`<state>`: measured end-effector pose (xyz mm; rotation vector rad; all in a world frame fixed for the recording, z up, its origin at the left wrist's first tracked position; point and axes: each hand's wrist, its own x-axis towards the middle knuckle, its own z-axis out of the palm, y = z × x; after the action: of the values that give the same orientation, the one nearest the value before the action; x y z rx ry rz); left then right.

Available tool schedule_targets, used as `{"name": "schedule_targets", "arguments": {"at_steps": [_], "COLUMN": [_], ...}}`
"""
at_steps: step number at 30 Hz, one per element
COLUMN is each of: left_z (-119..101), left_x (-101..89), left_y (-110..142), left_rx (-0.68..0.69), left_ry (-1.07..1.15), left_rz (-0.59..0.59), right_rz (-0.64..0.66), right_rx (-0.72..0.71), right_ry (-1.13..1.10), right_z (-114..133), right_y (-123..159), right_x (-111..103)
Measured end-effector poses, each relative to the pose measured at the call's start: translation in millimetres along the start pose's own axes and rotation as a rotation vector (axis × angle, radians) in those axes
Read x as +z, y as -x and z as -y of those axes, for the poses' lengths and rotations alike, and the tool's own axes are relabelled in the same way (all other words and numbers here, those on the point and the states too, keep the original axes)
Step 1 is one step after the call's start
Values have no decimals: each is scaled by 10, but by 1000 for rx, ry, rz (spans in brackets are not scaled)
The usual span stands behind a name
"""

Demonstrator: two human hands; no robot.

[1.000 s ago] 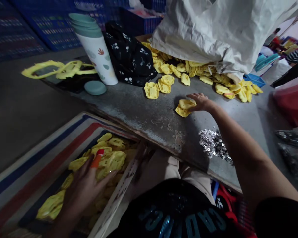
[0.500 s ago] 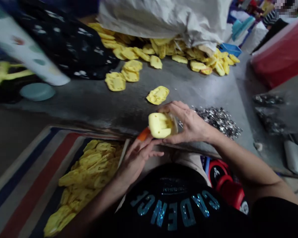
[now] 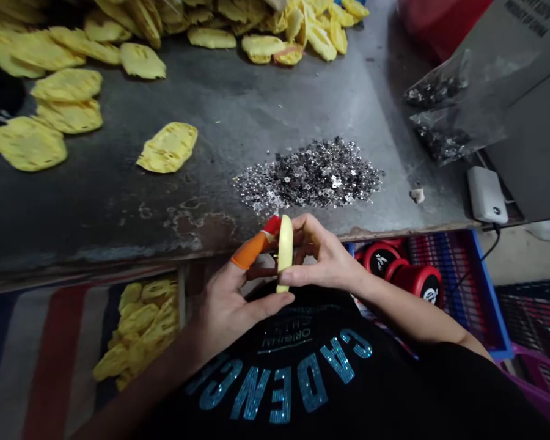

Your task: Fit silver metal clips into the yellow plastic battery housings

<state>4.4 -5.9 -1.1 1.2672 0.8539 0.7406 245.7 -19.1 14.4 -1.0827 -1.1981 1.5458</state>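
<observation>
Both hands meet at the table's near edge around one yellow plastic piece, held on edge. My left hand grips it from below, its index finger in an orange and red finger cot. My right hand pinches it from the right with curled fingers. Just beyond the hands lies a heap of small silver metal parts on the grey table. A loose yellow piece lies to the left of the heap.
Several more yellow pieces spread across the table's far left and back. A striped sack at lower left holds yellow pieces. Clear bags of small parts, a white power bank and a blue crate with red round items stand right.
The view swung right and down. The yellow piece turned from face-on to edge-on, and my left hand closed onto it together with the right.
</observation>
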Motion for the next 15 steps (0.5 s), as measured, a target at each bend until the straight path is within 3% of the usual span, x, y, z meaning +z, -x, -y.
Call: {"name": "schedule_targets", "arguments": {"at_steps": [2, 5, 8, 11, 12, 15], "left_z": [-55, -172, -250, -252, -237, -163], "left_x": [84, 186, 192, 72, 14, -149], "left_y": [-20, -51, -106, -185, -211, -257], "left_rx": [-9, -108, -184, -208, -237, -357], "left_ry": [10, 167, 359, 462, 487, 574], "left_rz": [13, 77, 135, 165, 199, 395], "right_rz": [7, -19, -238, -629, -706, -765], "right_rx": [-80, -274, -413, -331, -262, -99], "right_ry": [123, 481, 881, 1149, 1216, 1356], "right_z": [-3, 28, 44, 21, 8, -35], "right_y": [119, 321, 471, 486, 463, 351], "right_x": [-75, -280, -679, -1179, -1323, -1584]}}
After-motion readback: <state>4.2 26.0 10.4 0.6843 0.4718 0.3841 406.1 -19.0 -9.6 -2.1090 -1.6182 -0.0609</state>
